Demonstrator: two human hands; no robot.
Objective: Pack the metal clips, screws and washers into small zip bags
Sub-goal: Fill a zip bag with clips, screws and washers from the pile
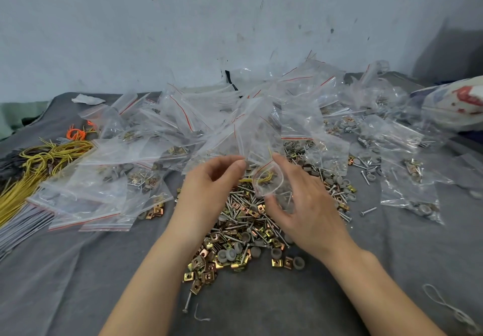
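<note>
- The small zip bag [268, 179] hangs just above the far edge of the heap of loose hardware [248, 220], its mouth held open in a round loop.
- The right hand [300, 205] holds it: thumb under the mouth's rim and forefinger over it, the other fingers spread loosely.
- The left hand [209, 181] sits just left of the bag, fingers curled, thumb against forefinger. Whether it pinches the film or a yellow tie strand there, I cannot tell.
- The bag is thin, clear, limp film with a red line at the seal. It likely weighs almost nothing, slips and collapses, so the stiffer zip rim looks like the best hold.
- Metal clips [201, 260] at the heap's near left are small, square, brass-coloured folded plates, probably sharp-edged.
- Screws [235, 202] in the heap's middle are slim, silvery and pointed; they could pierce the film.
- Washers [230, 253] at the near side are grey, round and cupped, and look rubbery.
- Filled bags [413, 205] lie right of the heap, empty bags [183, 116] beyond it, all on a grey cloth [78, 283].
</note>
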